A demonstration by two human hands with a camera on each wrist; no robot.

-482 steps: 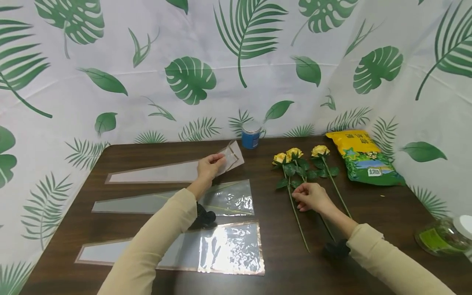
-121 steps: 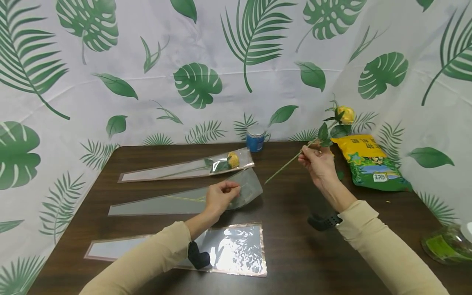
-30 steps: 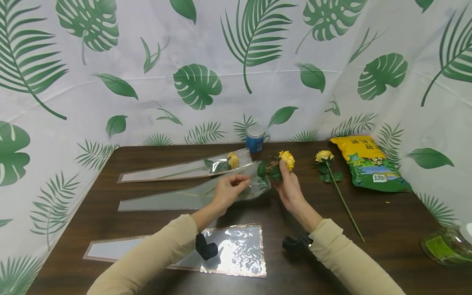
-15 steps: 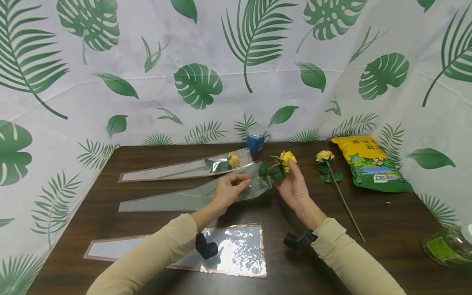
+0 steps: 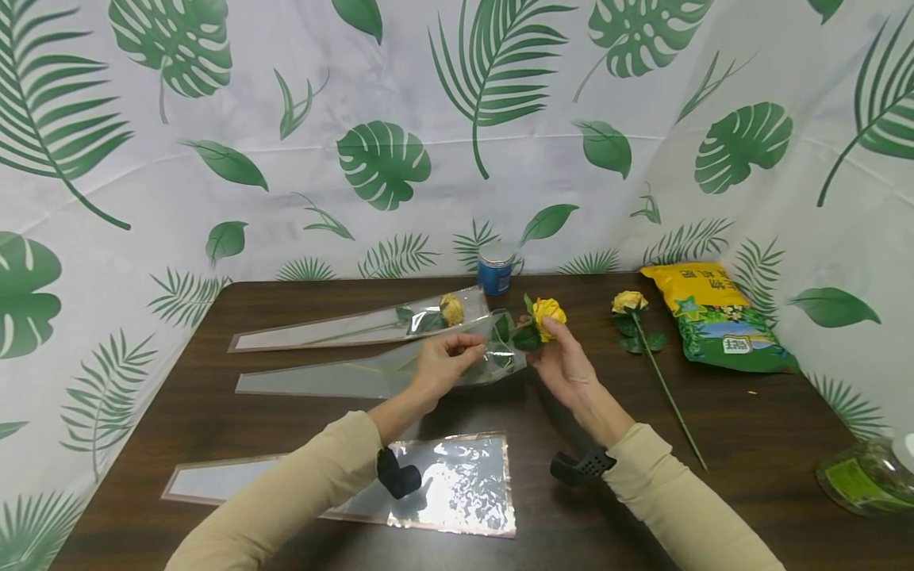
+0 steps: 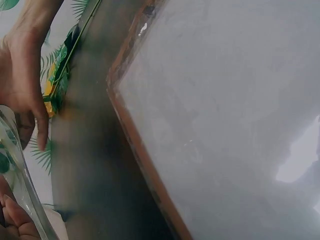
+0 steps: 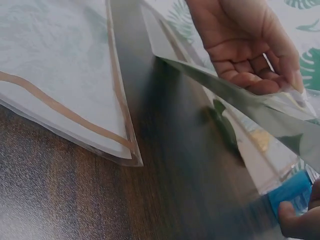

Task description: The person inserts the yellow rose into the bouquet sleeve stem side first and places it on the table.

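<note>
My left hand (image 5: 443,366) pinches the clear wall of the middle flower sleeve (image 5: 314,379) near its wide mouth, lifting that end. In my right hand (image 5: 567,369) is a yellow artificial rose (image 5: 548,315), gripped just under the bloom. Its stem runs into the sleeve, leaves at the opening, bloom outside. The right wrist view shows the left thumb and finger on the film (image 7: 280,107). Behind lies a sleeve (image 5: 336,329) with another yellow rose (image 5: 451,310) inside; nearer me is a flat sleeve (image 5: 457,484). A third rose (image 5: 660,377) lies to the right.
A blue can (image 5: 495,270) stands at the back edge of the dark wooden table (image 5: 607,507). At the back right lies a yellow-green bag (image 5: 721,317). A jar with a white lid (image 5: 867,476) sits at the right edge. Leaf-print cloth (image 5: 286,159) hangs behind.
Since 16 seconds ago, one rose has come into the far sleeve. The second rose, held up at right 4 seconds ago, has moved left into the middle sleeve, slightly further in the last half second.
</note>
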